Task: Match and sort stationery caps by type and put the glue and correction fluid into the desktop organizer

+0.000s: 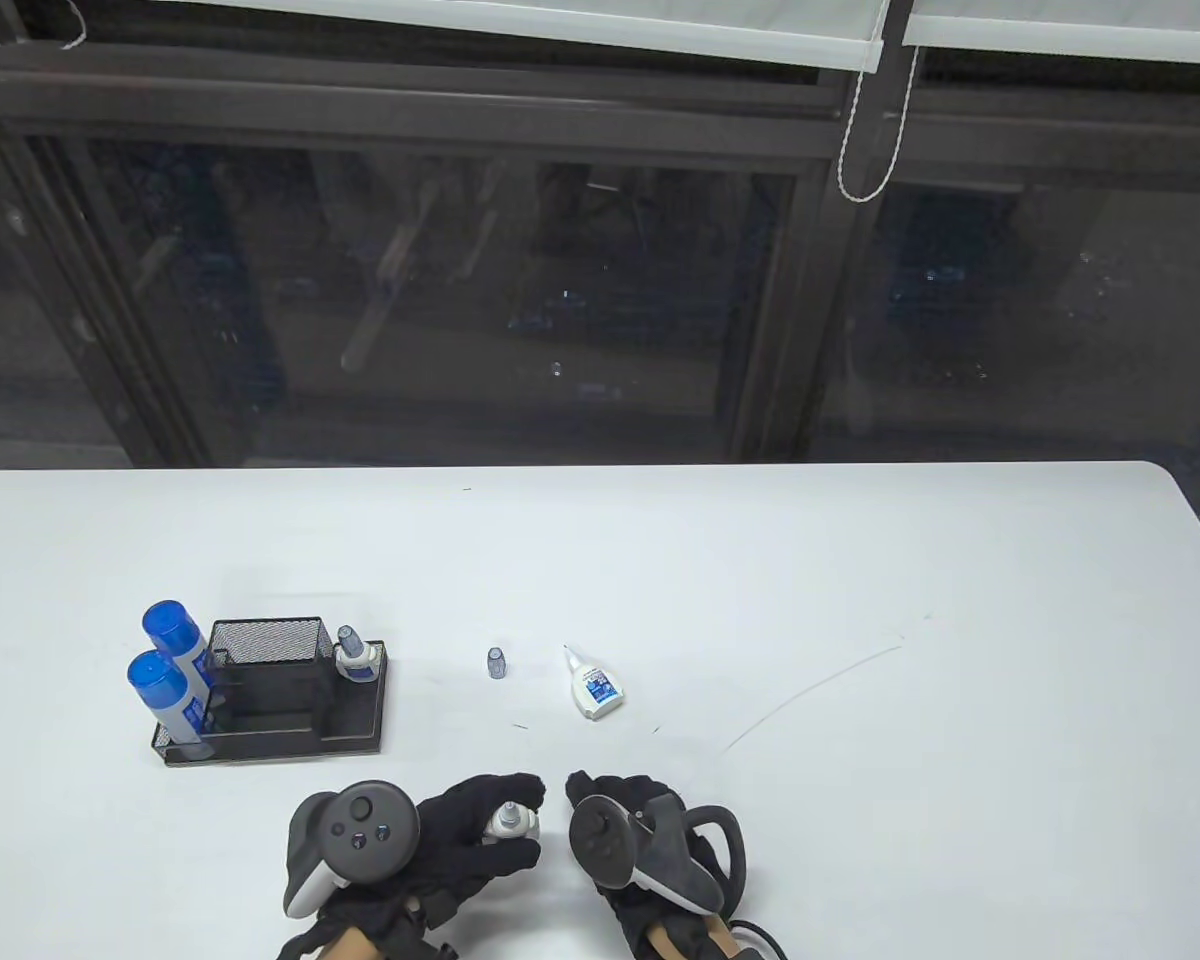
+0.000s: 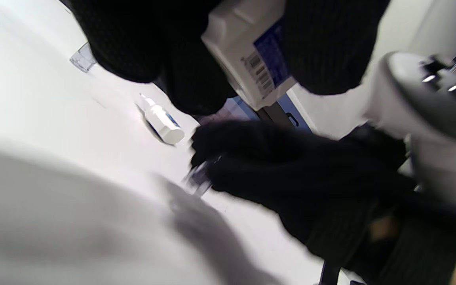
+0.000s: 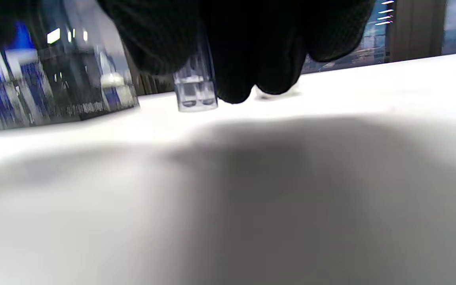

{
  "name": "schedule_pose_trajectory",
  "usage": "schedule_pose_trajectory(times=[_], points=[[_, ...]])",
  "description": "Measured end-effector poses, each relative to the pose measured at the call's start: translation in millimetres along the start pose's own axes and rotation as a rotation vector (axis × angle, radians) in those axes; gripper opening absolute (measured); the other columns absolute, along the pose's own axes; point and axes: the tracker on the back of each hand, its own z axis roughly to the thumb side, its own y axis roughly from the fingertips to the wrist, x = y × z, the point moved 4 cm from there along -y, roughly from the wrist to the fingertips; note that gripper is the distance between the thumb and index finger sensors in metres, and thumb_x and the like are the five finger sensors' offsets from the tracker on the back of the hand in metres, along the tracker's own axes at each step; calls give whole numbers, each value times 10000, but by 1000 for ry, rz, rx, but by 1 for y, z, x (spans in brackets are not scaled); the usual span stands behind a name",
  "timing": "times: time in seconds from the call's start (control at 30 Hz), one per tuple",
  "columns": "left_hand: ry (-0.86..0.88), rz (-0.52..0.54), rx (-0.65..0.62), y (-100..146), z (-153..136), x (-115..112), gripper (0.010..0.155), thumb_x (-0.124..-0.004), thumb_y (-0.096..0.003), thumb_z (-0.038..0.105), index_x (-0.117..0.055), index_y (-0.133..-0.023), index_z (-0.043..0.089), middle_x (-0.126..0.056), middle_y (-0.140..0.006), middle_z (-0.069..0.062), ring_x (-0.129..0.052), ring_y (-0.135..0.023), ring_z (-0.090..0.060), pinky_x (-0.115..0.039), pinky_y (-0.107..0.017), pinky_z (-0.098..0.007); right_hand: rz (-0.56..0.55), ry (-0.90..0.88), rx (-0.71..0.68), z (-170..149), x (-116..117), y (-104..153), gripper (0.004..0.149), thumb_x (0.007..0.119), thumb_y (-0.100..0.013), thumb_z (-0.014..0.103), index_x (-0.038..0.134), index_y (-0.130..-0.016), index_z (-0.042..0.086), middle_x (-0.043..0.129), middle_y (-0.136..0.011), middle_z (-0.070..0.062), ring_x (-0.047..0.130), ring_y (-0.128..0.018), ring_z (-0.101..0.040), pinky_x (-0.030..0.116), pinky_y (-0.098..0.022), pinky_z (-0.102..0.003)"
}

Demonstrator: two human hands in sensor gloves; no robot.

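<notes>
My left hand (image 1: 530, 818) grips a small white correction fluid bottle (image 1: 508, 824) near the table's front edge; its barcode label (image 2: 251, 51) shows in the left wrist view. Just to its right, my right hand (image 1: 582, 792) pinches a clear cap (image 3: 194, 93), which is blurred at the fingertips (image 2: 199, 181) in the left wrist view. A second clear cap (image 1: 497, 662) stands on the table farther back. Next to it lies an uncapped white bottle (image 1: 593, 688). The black mesh organizer (image 1: 270, 735) sits at the left.
Two blue-capped glue sticks (image 1: 165, 655) stand in the organizer's left end. A capped small white bottle (image 1: 353, 658) stands in its right compartment. A dark window runs behind the table's far edge (image 1: 600, 465).
</notes>
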Motion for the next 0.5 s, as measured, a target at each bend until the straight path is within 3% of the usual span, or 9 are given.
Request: schedule_pose_trajectory(times=[0.13, 0.27, 0.37, 0.5], points=[[-21, -22, 12, -2, -1, -6, 610, -834, -479, 526, -687, -1033, 315, -850, -1022, 4, -1012, -814, -179, -831, -616, -462, -146, -251, -33, -3, -45, 18, 511, 793, -496, 318, 720, -994, 235, 858, -932, -63, 825, -850, -320, 657, -678, -534], [-65, -58, 12, -3, 2, -14, 612, -833, -481, 527, -690, -1034, 307, -853, -1018, 1, -1015, -802, -181, -832, -612, -462, -242, -368, -118, -1, -75, 41, 513, 782, -501, 320, 711, -1002, 232, 858, -934, -61, 826, -850, -322, 661, -676, -536], [-145, -76, 2, -3, 7, -20, 614, -831, -480, 532, -692, -1033, 305, -859, -1012, 6, -1021, -793, -176, -835, -610, -458, -259, -439, -169, 4, -83, 51, 514, 781, -502, 316, 715, -1003, 224, 865, -927, -73, 832, -842, -330, 665, -669, -542], [-203, -106, -12, -3, 14, -27, 614, -831, -478, 536, -694, -1032, 309, -864, -1006, 7, -1023, -783, -172, -837, -607, -456, -252, -364, -209, 16, -82, 55, 523, 778, -502, 318, 704, -1012, 226, 867, -928, -68, 836, -842, -325, 667, -670, -539]])
